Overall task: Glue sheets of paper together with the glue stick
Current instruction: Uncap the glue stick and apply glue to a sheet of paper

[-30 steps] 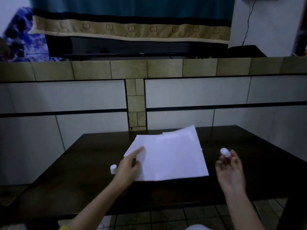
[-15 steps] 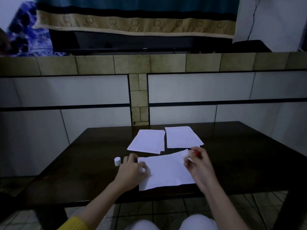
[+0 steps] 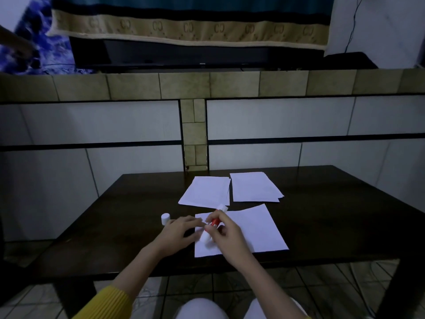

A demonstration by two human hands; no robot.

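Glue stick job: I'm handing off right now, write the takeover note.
Right hand: gripping the glue stick, tilted, lower end over the near sheet.
Left hand: fingers spread at that sheet's left edge, holding nothing visible.
White cap: standing on the table, left of the hands.
Two paper stacks lie behind.
Done: stick uncapped, one sheet laid out.
Left: spread glue, press on a second sheet. No glue visible.

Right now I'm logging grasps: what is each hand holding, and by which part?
Right hand holds the glue stick around its red middle. Left hand lies on the near sheet, gripping nothing.
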